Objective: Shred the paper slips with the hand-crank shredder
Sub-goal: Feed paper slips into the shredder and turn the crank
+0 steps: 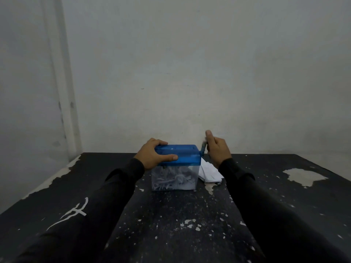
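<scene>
The hand-crank shredder [188, 155] stands at the middle of the black table: a blue top on a clear bin [173, 179] filled with white paper shreds. My left hand [153, 153] grips the blue top's left end, thumb on the near side. My right hand [217, 149] is closed around the crank handle [203, 147] on the shredder's right side, with the handle pointing up. A stack of white paper slips [209, 172] lies on the table just right of the bin, partly hidden behind my right wrist.
The black table [171, 215] has worn, flaking paint, with a large bare patch [303, 176] at the right. A pale wall stands right behind the table and another along its left edge. Black sleeves cover both my forearms.
</scene>
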